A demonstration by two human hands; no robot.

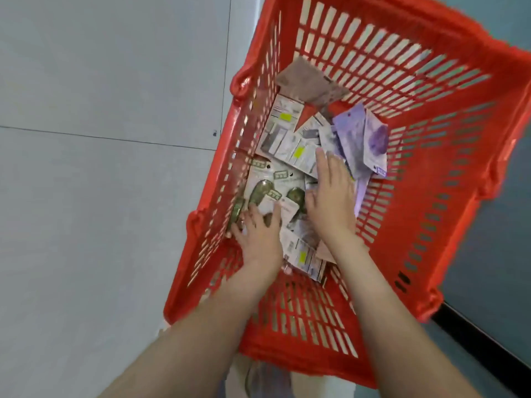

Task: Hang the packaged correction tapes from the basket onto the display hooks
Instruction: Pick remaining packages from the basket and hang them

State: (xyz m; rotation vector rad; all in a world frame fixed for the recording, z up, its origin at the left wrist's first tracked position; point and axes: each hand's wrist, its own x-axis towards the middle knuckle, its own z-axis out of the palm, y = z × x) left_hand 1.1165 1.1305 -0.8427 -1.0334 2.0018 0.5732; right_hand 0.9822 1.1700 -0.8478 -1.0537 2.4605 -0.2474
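Fingers [252, 211] of the left hand [260, 234] are splayed and bent down onto the packaged correction tapes [260, 189], green-shelled ones on white cards lying against the left wall of the red basket [474, 56]. The thumb sits on the near corner of a white card, with the index tip on that card's other side. Whether they pinch it or only press on it cannot be told through the blur. The right hand [330, 202] lies flat beside it, fingers straight and close together. Their tips rest on face-down packs with yellow stickers [298, 152] in the middle of the heap. Purple packs [362, 139] lie just right of those fingertips, touching them or nearly so. A brown card [307, 79] leans in the far corner. More face-down packs lie under both wrists. The basket stands on a grey tiled floor [100, 139].
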